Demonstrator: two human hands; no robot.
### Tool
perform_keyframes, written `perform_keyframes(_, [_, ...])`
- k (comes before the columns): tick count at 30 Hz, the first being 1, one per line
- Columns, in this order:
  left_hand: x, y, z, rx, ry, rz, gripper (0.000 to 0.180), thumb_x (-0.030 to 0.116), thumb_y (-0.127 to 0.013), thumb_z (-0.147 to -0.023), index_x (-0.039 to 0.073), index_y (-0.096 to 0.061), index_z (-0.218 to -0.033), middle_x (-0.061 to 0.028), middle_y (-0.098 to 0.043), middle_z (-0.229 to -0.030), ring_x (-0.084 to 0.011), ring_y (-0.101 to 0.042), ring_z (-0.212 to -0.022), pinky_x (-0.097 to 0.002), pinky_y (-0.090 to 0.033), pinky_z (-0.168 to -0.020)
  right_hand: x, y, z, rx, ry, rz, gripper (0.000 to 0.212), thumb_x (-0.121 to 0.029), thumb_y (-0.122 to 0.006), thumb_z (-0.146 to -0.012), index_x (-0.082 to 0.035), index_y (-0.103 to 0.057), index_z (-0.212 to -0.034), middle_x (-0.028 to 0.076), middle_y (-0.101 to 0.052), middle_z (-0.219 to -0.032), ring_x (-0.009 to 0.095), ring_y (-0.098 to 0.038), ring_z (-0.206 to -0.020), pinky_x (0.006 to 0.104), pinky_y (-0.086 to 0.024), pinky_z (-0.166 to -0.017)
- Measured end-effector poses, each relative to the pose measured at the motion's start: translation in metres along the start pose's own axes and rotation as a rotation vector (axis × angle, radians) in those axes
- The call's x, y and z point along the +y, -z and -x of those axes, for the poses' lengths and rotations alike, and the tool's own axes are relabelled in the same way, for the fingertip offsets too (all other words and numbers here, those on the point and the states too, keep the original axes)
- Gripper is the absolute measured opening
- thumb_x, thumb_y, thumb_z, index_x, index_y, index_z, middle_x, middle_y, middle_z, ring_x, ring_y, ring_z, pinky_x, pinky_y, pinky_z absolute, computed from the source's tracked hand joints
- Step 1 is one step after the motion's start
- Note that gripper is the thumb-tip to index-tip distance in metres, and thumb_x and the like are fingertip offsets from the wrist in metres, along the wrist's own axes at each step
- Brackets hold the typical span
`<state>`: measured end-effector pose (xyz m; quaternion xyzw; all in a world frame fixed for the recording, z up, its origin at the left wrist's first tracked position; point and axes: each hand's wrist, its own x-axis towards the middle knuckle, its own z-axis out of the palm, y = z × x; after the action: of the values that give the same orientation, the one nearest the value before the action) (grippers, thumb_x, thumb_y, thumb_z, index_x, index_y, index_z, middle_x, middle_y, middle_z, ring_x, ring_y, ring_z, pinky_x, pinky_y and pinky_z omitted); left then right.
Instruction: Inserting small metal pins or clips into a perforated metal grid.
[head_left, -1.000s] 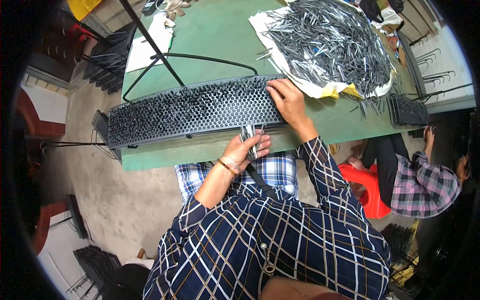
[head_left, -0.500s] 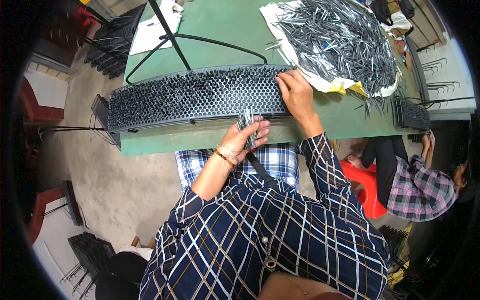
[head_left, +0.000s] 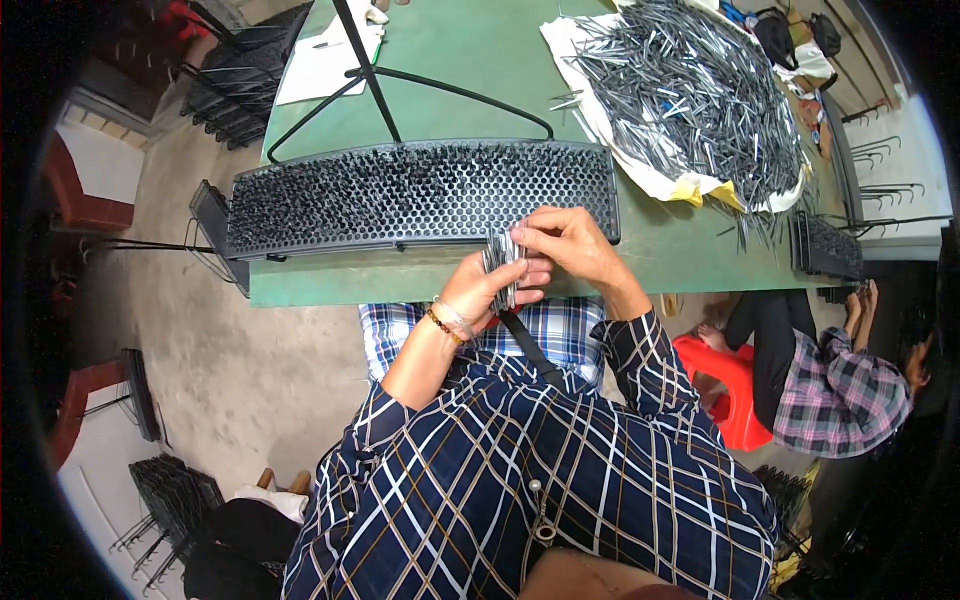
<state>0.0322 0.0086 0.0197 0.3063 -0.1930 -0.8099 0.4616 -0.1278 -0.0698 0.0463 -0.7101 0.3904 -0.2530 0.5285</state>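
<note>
both hands meet at the near edge of the rack (head_left: 420,195): left hand (head_left: 485,290) gripping a pin bundle (head_left: 500,262), right hand (head_left: 570,245) pinching one from it; rack looks mostly filled, heap (head_left: 690,90) beyond remains.

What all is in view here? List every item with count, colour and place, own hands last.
perforated rack: one, black, long, on the table's near edge, filled with pins
bundle of metal pins: one, grey, held between both hands
pile of loose pins: one, grey, on white sheeting at far right
green table: one, under all of these
wire frame: one, black, behind the rack
papers: white, far left of table
red stool: one, right, by a seated co-worker in a plaid shirt
left hand: grips the bundle
right hand: fingers on the bundle's top
</note>
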Motion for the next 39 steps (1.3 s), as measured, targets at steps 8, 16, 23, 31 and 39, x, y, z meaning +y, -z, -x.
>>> perform_keyframes(8, [0.001, 0.011, 0.003, 0.076, -0.008, 0.121, 0.03, 0.015, -0.054, -0.091, -0.001, -0.05, -0.116, -0.0175, -0.058, -0.114, -0.0254, -0.061, -0.1, -0.0366, -0.054, -0.08, -0.014, -0.006, -0.006, 0.186, -0.086, -0.184, 0.012, -0.012, -0.067, -0.08, 0.0, -0.068, -0.084, 0.002, -0.062, -0.07, 0.007, -0.055, -0.062, 0.0194, -0.043, -0.055])
perform_keyframes(16, [0.005, 0.033, 0.0, 0.142, -0.044, 0.281, 0.02, 0.013, -0.053, -0.091, -0.002, -0.056, -0.103, -0.0084, -0.061, -0.089, -0.02, -0.061, -0.076, -0.0323, -0.053, -0.061, -0.016, -0.034, 0.01, 0.161, 0.742, 0.62, 0.02, -0.008, -0.071, -0.072, 0.0, -0.065, -0.09, 0.014, -0.061, -0.096, 0.025, -0.062, -0.076, 0.0309, -0.05, -0.067])
perform_keyframes(23, [0.006, 0.024, 0.002, 0.172, -0.036, 0.203, 0.019, 0.011, -0.053, -0.09, 0.001, -0.056, -0.106, -0.0087, -0.062, -0.093, -0.018, -0.062, -0.082, -0.0302, -0.055, -0.07, -0.009, -0.027, 0.007, 0.111, 0.516, 0.229, 0.028, -0.01, -0.071, -0.074, 0.002, -0.064, -0.099, 0.011, -0.06, -0.103, 0.015, -0.062, -0.081, 0.0263, -0.051, -0.07])
perform_keyframes(31, [0.005, 0.02, 0.008, 0.072, -0.045, -0.036, 0.024, 0.013, -0.053, -0.091, -0.001, -0.054, -0.11, -0.0144, -0.062, -0.102, -0.0217, -0.064, -0.089, -0.032, -0.056, -0.072, -0.007, -0.027, -0.006, 0.026, -0.037, -0.187, 0.022, -0.015, -0.068, -0.081, 0.006, -0.065, -0.086, 0.002, -0.06, -0.071, 0.006, -0.055, -0.062, 0.0204, -0.043, -0.053])
perform_keyframes(39, [0.007, 0.022, 0.003, 0.129, -0.029, 0.059, 0.029, 0.015, -0.053, -0.091, -0.003, -0.051, -0.114, -0.0174, -0.061, -0.106, -0.0226, -0.063, -0.093, -0.0317, -0.055, -0.074, -0.015, -0.012, -0.04, 0.325, 0.022, -0.119, 0.02, -0.017, -0.07, -0.08, 0.001, -0.066, -0.087, 0.002, -0.063, -0.071, 0.006, -0.056, -0.063, 0.0187, -0.044, -0.055])
